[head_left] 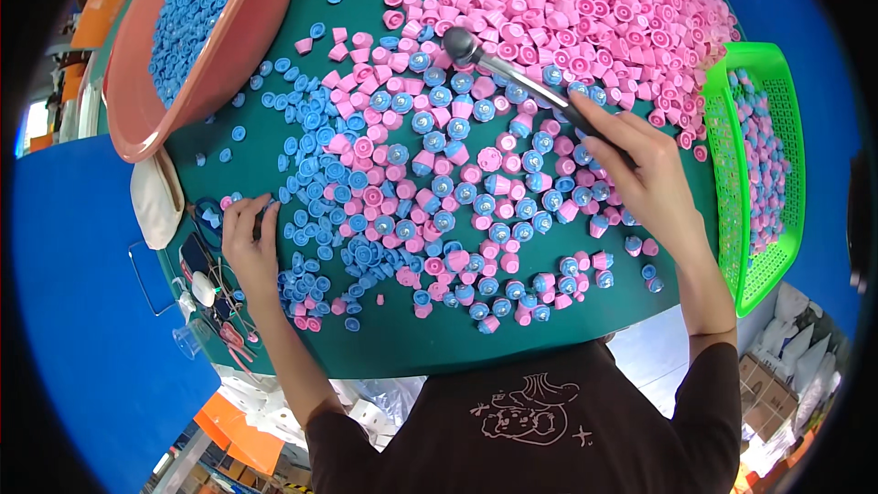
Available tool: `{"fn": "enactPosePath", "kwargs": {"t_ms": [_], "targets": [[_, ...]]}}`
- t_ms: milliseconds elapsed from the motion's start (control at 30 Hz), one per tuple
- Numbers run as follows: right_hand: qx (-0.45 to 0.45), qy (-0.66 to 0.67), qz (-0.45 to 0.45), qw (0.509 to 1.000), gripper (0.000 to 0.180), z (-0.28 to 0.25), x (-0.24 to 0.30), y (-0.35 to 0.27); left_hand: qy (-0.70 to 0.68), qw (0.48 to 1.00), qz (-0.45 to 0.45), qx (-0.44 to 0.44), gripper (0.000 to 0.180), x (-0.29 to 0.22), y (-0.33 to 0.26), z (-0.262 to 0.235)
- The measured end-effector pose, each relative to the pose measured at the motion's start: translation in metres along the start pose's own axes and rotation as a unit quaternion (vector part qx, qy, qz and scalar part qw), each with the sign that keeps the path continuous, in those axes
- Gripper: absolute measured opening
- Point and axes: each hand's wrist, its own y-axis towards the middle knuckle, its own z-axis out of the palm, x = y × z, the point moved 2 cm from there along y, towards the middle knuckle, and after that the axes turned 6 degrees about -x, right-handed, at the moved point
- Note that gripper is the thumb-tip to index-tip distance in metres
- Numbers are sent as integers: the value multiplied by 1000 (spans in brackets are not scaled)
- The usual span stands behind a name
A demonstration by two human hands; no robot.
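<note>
In my right hand [645, 169] is a small hammer [512, 76] with a dark rounded head, a metal shaft and a black grip. Its head lies over the pink cups at the far middle. My left hand [249, 242] is at the left of the table, fingers bent together beside the loose blue caps [315, 197]; a bit of blue shows at its fingertips, too small to name. Across the middle lie many small toy cupcakes [465, 193], pink cups with blue tops, some upright and some tipped over. Loose pink cups [363, 146] are mixed among them.
A large heap of pink cups [585, 9] covers the far right. An orange-pink basin [265, 9] of blue caps stands far left. A green basket [794, 210] with pink and blue pieces sits at the right edge. Cables and a pink-handled tool [233, 337] lie near left.
</note>
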Motion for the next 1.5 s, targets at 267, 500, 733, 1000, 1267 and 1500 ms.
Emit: {"fn": "enactPosePath", "kwargs": {"t_ms": [267, 500, 733, 1000, 1267, 1500], "targets": [[15, 29, 27, 999, 48, -4, -8, -15, -38, 999, -21, 16, 21, 4, -10, -2], [-6, 21, 5, 1000, 42, -3, -13, -6, 31, 998, 7, 50, 23, -6, 1, -4], [-2, 38, -7, 999, 45, -7, -16, -1, -85, 995, 57, 18, 27, -109, 50, 18], [-47, 100, 38, 993, 44, -17, -24, -4, -160, 927, 325, 93, 22, -181, 108, 97], [-26, 85, 45, 995, 45, -19, -30, -7, -82, 925, 343, 144, 24, -187, 115, 116], [-4, 60, 22, 998, 47, -15, -8, -4, -101, 942, 302, 109, 27, -181, 117, 89]]}}
